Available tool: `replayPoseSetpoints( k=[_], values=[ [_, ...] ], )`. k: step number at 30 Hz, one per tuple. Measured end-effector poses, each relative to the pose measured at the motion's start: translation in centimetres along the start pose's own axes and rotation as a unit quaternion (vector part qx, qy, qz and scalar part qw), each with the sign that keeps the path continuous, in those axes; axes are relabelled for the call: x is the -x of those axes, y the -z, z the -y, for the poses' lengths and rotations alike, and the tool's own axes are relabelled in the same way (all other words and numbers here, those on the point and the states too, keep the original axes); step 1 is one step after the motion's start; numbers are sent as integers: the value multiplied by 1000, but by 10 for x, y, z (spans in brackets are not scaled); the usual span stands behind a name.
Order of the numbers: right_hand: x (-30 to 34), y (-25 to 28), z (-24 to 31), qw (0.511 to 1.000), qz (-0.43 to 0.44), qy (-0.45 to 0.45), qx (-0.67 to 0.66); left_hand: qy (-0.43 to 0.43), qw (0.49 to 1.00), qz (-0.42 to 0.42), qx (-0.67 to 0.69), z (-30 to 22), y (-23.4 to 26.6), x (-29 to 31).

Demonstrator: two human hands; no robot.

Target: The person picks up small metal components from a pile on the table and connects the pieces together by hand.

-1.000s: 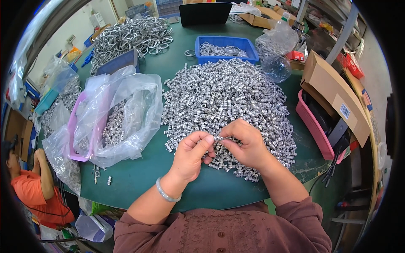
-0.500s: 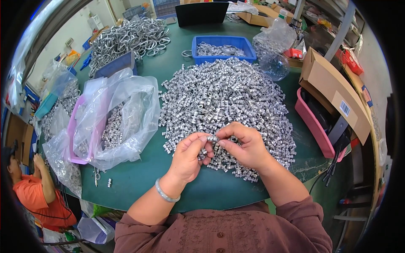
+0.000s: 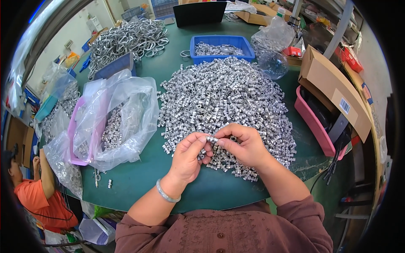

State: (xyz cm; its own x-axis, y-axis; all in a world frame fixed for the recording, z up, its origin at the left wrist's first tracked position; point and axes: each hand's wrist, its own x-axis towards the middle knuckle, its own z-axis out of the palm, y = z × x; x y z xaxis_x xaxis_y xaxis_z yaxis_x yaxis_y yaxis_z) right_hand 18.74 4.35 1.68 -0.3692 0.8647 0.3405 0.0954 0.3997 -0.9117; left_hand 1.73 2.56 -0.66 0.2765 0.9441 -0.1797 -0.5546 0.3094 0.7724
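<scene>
A small silver ribbed metal piece (image 3: 211,139) is held between my two hands, over the near side of a big pile of similar pieces (image 3: 228,97). My left hand (image 3: 187,157) is closed, pinching the piece's left end between thumb and forefinger, with the other fingers curled below. At its right end, the thumb and forefinger of my right hand (image 3: 244,145) are pinched on it as well. The fingertips cover part of the piece, so its exact kind is unclear. One loose metal piece (image 3: 109,184) lies apart on the green table (image 3: 139,185).
Left of the pile, a pink basket (image 3: 76,122) lined with clear plastic holds more small pieces. Behind are a blue tray (image 3: 223,39) of metal parts and a heap of silver rings (image 3: 130,38). A cardboard box (image 3: 333,92) stands right. A person in orange (image 3: 36,200) is at far left.
My right thumb has closed in on the metal piece, while both hands stay in nearly the same place. The person at far left has shifted an arm.
</scene>
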Motion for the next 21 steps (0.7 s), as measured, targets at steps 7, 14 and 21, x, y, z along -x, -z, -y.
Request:
replayPoseSetpoints(
  k=[7,14,21],
  values=[
    [2,-2,-3,996,-19,-46,-70,-54,998,19,-9,0,-2,2],
    [-1,1,4,1000,23,-21,-3,-17,999,-5,31,1,-1,0],
    [-35,50,-12,888,-171,144,401,43,987,11,152,-5,0,-3]
  ],
)
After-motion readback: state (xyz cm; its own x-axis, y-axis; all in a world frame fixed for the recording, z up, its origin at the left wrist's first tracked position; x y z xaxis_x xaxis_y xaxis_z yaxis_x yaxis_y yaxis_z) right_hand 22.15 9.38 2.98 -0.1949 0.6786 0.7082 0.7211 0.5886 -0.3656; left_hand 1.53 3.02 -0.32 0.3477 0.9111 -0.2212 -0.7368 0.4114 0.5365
